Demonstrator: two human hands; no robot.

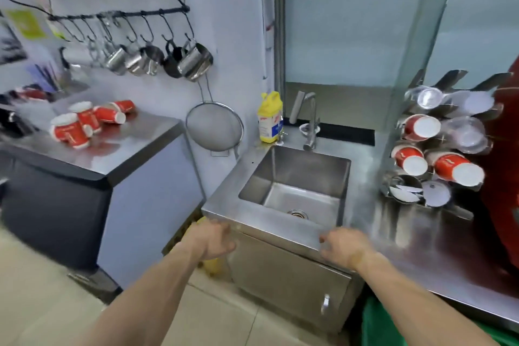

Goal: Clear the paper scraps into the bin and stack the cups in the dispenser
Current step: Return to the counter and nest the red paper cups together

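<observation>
Several red paper cups [84,122] lie and stand in a loose group on the steel counter [134,146] at the left. The cup dispenser [441,149] stands on the right counter, with red cups and clear lids poking out of its tubes. My left hand [212,239] hangs in front of the sink unit's left corner, fingers loosely curled, holding nothing. My right hand [344,244] hovers at the sink's [295,180] front rim, fingers loosely bent and empty. I see no paper scraps.
A yellow bottle [270,118] and a tap [310,123] stand behind the sink. A strainer [214,128] and metal jugs [193,62] hang on the wall. A green bin edge [376,323] shows at the lower right. A yellow object [210,265] sits on the floor below my left hand.
</observation>
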